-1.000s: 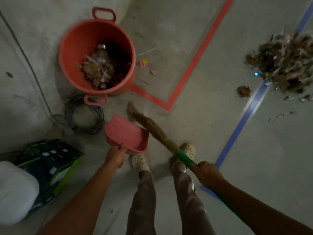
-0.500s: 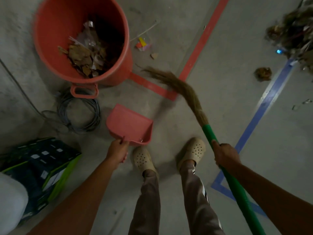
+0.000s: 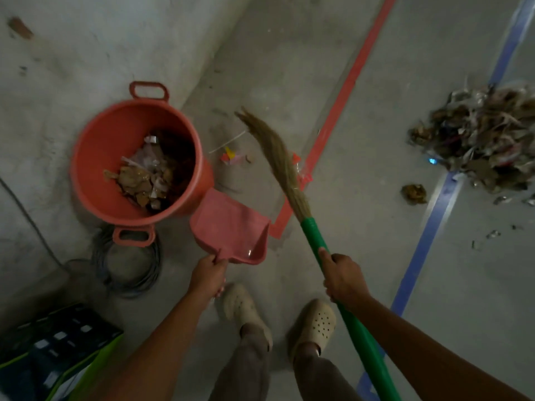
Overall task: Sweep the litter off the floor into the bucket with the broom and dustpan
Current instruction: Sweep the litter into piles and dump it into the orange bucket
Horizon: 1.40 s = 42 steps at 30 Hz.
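Head view: bucket [image 3: 95,169] is holding leaves and scraps [image 3: 142,180]. Your left hand [image 3: 207,274] is gripping the dustpan [image 3: 231,227], now beside it; right hand [image 3: 343,277] is gripping the broom [image 3: 314,235].

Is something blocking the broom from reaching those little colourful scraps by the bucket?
Nothing visible does. Only bare floor lies between the bristles of the broom and the colourful scraps beside the bucket. The dustpan in the left hand is nearer the shoes, not between them.
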Each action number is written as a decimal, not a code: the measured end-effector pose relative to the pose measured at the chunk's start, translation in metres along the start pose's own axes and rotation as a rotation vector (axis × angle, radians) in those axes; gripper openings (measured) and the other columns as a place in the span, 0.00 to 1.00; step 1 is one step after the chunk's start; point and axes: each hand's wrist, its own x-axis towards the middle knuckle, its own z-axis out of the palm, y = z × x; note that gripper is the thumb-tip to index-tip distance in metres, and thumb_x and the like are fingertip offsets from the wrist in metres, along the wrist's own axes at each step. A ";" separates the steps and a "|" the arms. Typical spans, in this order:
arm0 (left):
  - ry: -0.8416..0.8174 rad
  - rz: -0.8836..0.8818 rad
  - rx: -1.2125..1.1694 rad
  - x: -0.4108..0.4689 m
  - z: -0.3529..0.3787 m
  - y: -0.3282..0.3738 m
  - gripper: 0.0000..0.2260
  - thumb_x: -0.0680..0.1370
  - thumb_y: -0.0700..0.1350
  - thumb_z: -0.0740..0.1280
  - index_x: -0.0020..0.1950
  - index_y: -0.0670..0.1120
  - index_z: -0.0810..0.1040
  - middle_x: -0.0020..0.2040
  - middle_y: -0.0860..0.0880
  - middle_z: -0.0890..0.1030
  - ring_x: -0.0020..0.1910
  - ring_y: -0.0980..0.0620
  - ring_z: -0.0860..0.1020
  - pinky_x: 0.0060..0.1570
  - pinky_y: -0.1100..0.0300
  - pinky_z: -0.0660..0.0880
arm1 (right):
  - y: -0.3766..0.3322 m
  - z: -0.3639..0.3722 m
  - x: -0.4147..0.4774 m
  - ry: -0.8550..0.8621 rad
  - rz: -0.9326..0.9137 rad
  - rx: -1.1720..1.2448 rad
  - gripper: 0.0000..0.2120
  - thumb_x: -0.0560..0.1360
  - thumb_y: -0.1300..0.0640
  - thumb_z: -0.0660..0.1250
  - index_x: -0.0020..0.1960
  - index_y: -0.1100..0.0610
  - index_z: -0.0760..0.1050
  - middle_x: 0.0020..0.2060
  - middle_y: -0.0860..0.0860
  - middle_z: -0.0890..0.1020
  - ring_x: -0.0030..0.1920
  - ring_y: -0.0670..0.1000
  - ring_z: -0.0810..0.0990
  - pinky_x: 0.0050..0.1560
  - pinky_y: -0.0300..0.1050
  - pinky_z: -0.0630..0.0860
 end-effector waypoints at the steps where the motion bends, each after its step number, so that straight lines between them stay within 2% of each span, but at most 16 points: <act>1: 0.008 0.004 0.000 0.007 0.004 0.005 0.18 0.83 0.54 0.62 0.42 0.42 0.75 0.28 0.44 0.74 0.21 0.49 0.69 0.22 0.62 0.65 | -0.011 0.004 0.009 -0.013 -0.010 -0.023 0.25 0.81 0.36 0.54 0.43 0.55 0.76 0.39 0.57 0.84 0.37 0.58 0.85 0.43 0.58 0.84; 3: 0.013 0.005 0.005 0.023 0.013 0.009 0.17 0.83 0.53 0.63 0.41 0.42 0.74 0.28 0.44 0.74 0.20 0.49 0.69 0.22 0.62 0.65 | -0.032 0.016 0.032 -0.047 -0.019 -0.080 0.25 0.82 0.36 0.54 0.45 0.56 0.77 0.39 0.56 0.83 0.34 0.55 0.84 0.35 0.51 0.84; 5: 0.006 -0.008 0.018 0.041 0.021 0.008 0.16 0.82 0.53 0.63 0.41 0.42 0.74 0.28 0.43 0.73 0.20 0.49 0.69 0.22 0.62 0.65 | -0.054 0.031 0.057 -0.110 -0.019 -0.171 0.25 0.82 0.37 0.54 0.50 0.57 0.77 0.38 0.54 0.82 0.31 0.52 0.82 0.27 0.43 0.79; 7: -0.006 -0.015 0.045 0.061 0.026 0.008 0.15 0.82 0.52 0.64 0.41 0.42 0.74 0.28 0.44 0.73 0.20 0.49 0.69 0.22 0.62 0.65 | -0.069 0.047 0.083 -0.161 -0.015 -0.227 0.24 0.83 0.38 0.54 0.52 0.58 0.75 0.38 0.52 0.80 0.30 0.50 0.80 0.25 0.40 0.75; 11: -0.039 -0.008 0.081 0.099 0.035 0.014 0.14 0.82 0.50 0.64 0.41 0.42 0.74 0.28 0.43 0.73 0.19 0.49 0.68 0.20 0.63 0.64 | -0.074 0.065 0.131 -0.181 0.097 -0.229 0.22 0.84 0.40 0.54 0.51 0.59 0.73 0.36 0.53 0.78 0.31 0.50 0.79 0.28 0.42 0.77; 15: -0.104 0.014 0.119 0.124 0.036 0.032 0.14 0.81 0.50 0.65 0.42 0.41 0.75 0.27 0.44 0.74 0.20 0.49 0.68 0.20 0.63 0.64 | -0.046 0.056 0.165 -0.030 0.272 -0.079 0.30 0.83 0.38 0.53 0.48 0.64 0.78 0.33 0.56 0.81 0.28 0.53 0.80 0.27 0.41 0.73; 20: -0.143 0.056 0.163 0.136 0.039 0.071 0.12 0.83 0.47 0.63 0.41 0.44 0.72 0.29 0.44 0.73 0.18 0.53 0.67 0.18 0.64 0.62 | -0.008 0.010 0.170 0.123 0.402 0.157 0.30 0.83 0.38 0.52 0.46 0.63 0.77 0.36 0.60 0.84 0.34 0.59 0.84 0.43 0.54 0.83; 22: -0.154 0.090 0.202 0.136 0.044 0.086 0.13 0.83 0.47 0.63 0.39 0.45 0.71 0.29 0.44 0.73 0.17 0.54 0.67 0.18 0.64 0.62 | 0.002 -0.013 0.163 0.182 0.428 0.274 0.28 0.84 0.39 0.53 0.46 0.62 0.76 0.36 0.60 0.82 0.33 0.57 0.82 0.38 0.51 0.82; 25: -0.179 0.124 0.233 0.137 0.056 0.106 0.15 0.84 0.50 0.62 0.40 0.44 0.70 0.28 0.43 0.72 0.16 0.54 0.66 0.16 0.65 0.61 | 0.012 -0.044 0.152 0.237 0.392 0.332 0.24 0.84 0.40 0.53 0.47 0.59 0.75 0.36 0.58 0.81 0.32 0.55 0.79 0.31 0.44 0.75; 28: -0.200 0.142 0.239 0.139 0.076 0.117 0.15 0.84 0.49 0.62 0.41 0.43 0.70 0.27 0.44 0.71 0.16 0.54 0.65 0.16 0.66 0.60 | 0.023 -0.062 0.143 0.240 0.295 0.245 0.23 0.84 0.41 0.52 0.44 0.55 0.74 0.33 0.54 0.80 0.31 0.52 0.78 0.29 0.40 0.69; 32: -0.190 0.160 0.237 0.139 0.105 0.126 0.13 0.84 0.46 0.62 0.41 0.43 0.70 0.27 0.44 0.71 0.16 0.53 0.65 0.19 0.66 0.61 | 0.038 -0.068 0.142 0.193 0.188 0.125 0.24 0.84 0.40 0.52 0.45 0.57 0.76 0.34 0.53 0.79 0.34 0.51 0.78 0.33 0.43 0.73; 34: -0.174 0.158 0.220 0.135 0.116 0.131 0.11 0.83 0.45 0.63 0.42 0.42 0.72 0.27 0.44 0.71 0.17 0.53 0.65 0.20 0.65 0.61 | 0.042 -0.065 0.148 0.159 0.138 0.148 0.24 0.83 0.39 0.53 0.45 0.56 0.76 0.37 0.55 0.81 0.36 0.55 0.81 0.39 0.51 0.81; 37: -0.154 0.162 0.203 0.132 0.126 0.138 0.12 0.83 0.47 0.63 0.43 0.42 0.72 0.28 0.44 0.71 0.18 0.53 0.65 0.19 0.65 0.61 | 0.037 -0.058 0.158 0.114 0.078 0.175 0.24 0.82 0.37 0.54 0.46 0.55 0.76 0.39 0.58 0.83 0.39 0.59 0.83 0.43 0.58 0.83; 40: -0.124 0.173 0.239 0.135 0.128 0.144 0.12 0.83 0.47 0.63 0.42 0.42 0.72 0.28 0.45 0.72 0.18 0.52 0.66 0.19 0.65 0.61 | 0.019 -0.052 0.182 0.081 0.036 0.145 0.26 0.82 0.36 0.54 0.45 0.56 0.76 0.39 0.58 0.83 0.39 0.59 0.84 0.44 0.57 0.83; 42: -0.106 0.174 0.259 0.139 0.127 0.147 0.12 0.83 0.45 0.63 0.41 0.43 0.72 0.28 0.45 0.71 0.18 0.53 0.66 0.19 0.65 0.61 | 0.004 -0.049 0.202 0.041 0.033 0.100 0.27 0.82 0.35 0.54 0.44 0.57 0.76 0.38 0.58 0.83 0.36 0.58 0.84 0.39 0.53 0.83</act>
